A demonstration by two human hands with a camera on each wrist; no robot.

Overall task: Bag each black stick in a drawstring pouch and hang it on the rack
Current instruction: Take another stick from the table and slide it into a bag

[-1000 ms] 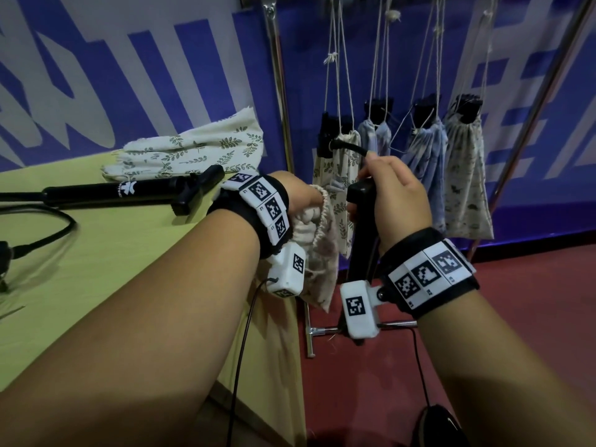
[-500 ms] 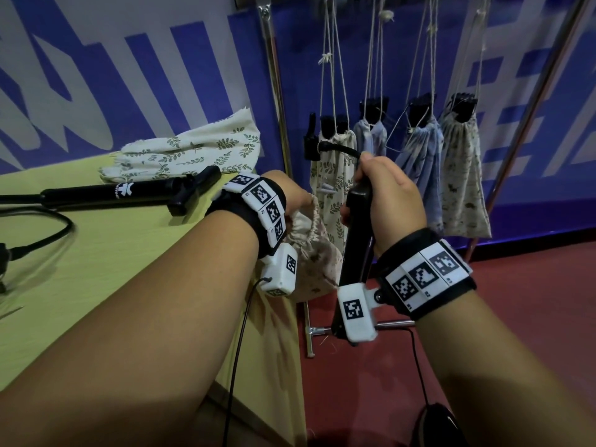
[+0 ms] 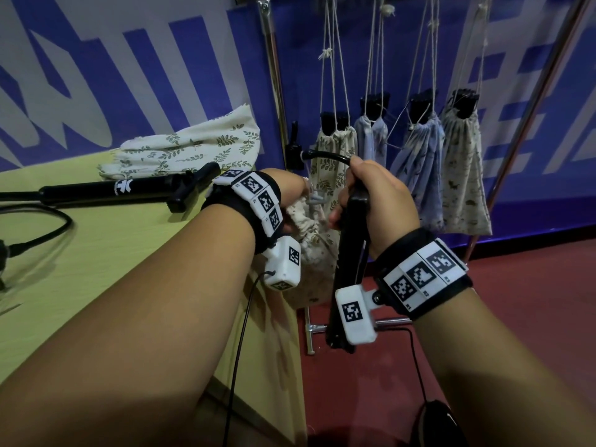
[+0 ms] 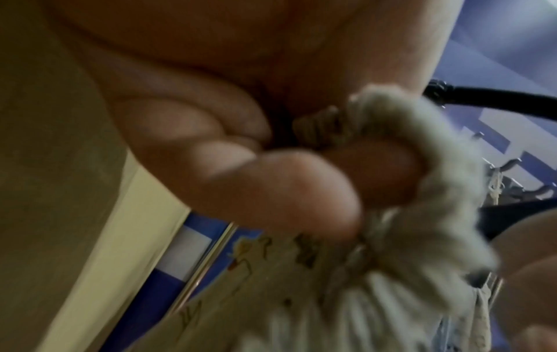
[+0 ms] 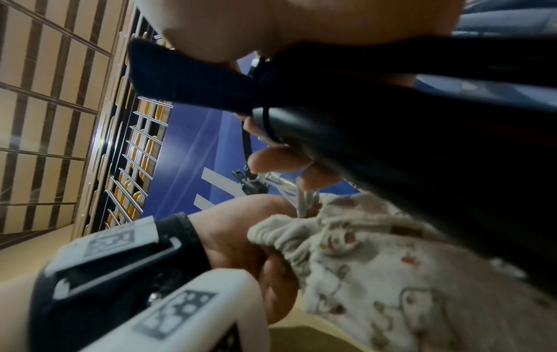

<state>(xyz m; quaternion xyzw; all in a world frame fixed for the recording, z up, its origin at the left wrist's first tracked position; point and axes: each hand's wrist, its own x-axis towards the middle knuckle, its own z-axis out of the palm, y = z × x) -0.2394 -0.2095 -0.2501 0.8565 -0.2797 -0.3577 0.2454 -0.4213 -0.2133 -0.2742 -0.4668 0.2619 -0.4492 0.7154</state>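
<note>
My right hand (image 3: pixel 367 195) grips a black stick (image 3: pixel 346 269) near its top, holding it upright just off the table's right edge; its thin black strap (image 3: pixel 325 155) curves out above my fist. In the right wrist view the black stick (image 5: pixel 422 154) fills the frame. My left hand (image 3: pixel 290 201) pinches the gathered rim of a cream printed drawstring pouch (image 3: pixel 311 253), which hangs beside the stick. The left hand (image 4: pixel 271 181) curls round the pouch rim (image 4: pixel 422 166) in the left wrist view. The stick is outside the pouch.
A second black stick (image 3: pixel 122 188) lies on the yellow-green table (image 3: pixel 96 259), with a leaf-print pouch (image 3: pixel 190 146) behind it. Several bagged sticks (image 3: pixel 461 162) hang by cords from the metal rack (image 3: pixel 274 75) ahead. A cable (image 3: pixel 42 233) lies at left. Red floor lies to the right.
My right hand has lowered the stick slightly and brought it closer to the pouch. My left hand has drawn the pouch in toward the table edge.
</note>
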